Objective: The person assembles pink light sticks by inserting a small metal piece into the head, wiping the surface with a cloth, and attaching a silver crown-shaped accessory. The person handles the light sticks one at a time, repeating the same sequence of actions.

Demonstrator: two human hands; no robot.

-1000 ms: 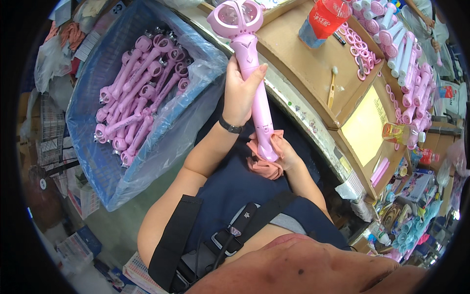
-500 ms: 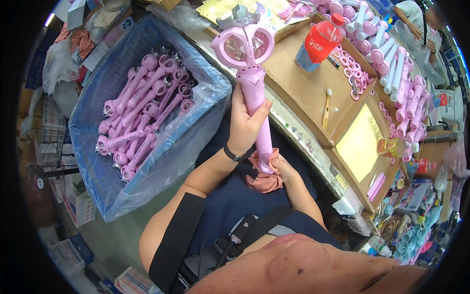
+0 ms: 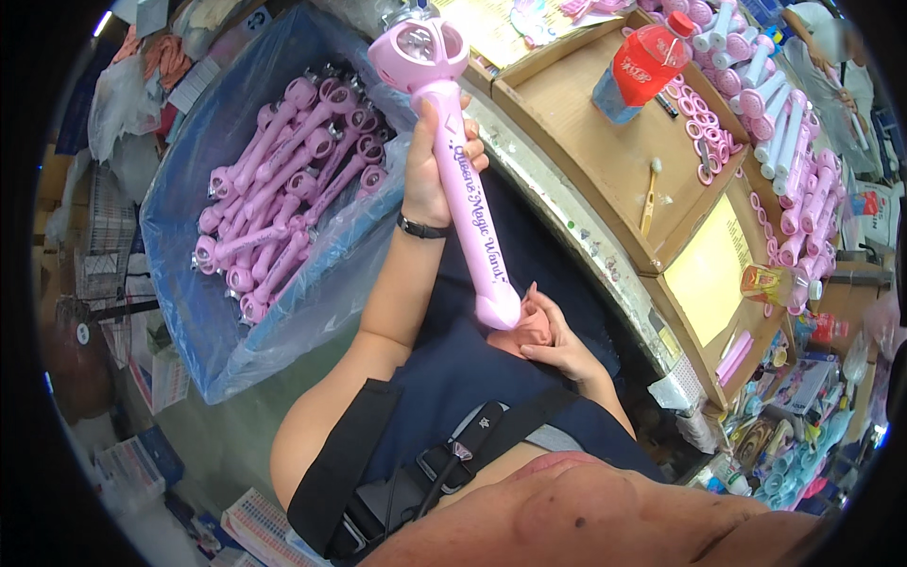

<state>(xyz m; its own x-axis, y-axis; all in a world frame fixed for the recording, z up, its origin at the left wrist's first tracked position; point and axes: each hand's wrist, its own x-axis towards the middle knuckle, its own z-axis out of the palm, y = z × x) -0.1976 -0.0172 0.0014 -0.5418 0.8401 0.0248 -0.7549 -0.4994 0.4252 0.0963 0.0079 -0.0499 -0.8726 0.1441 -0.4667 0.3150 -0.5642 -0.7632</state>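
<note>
In left hand (image 3: 428, 180) | pink wand (image 3: 474, 203) | tip (image 3: 498, 311) beside cloth (image 3: 535, 330) in right hand (image 3: 569, 352)

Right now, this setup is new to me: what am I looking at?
No robot here: a person works bare-handed. The view comes from the left of two fisheye cameras worn side by side on the person's head, looking down. The left hand holds a pink toy wand below its round head; the right hand holds a salmon-pink cloth at the wand's lower end. To the left, a plastic-lined blue crate contains more pink wands. On the workbench to the right, a cardboard tray holds a red-capped bottle, a yellow-handled brush and pink rings; a yellow sheet lies nearby.
</note>
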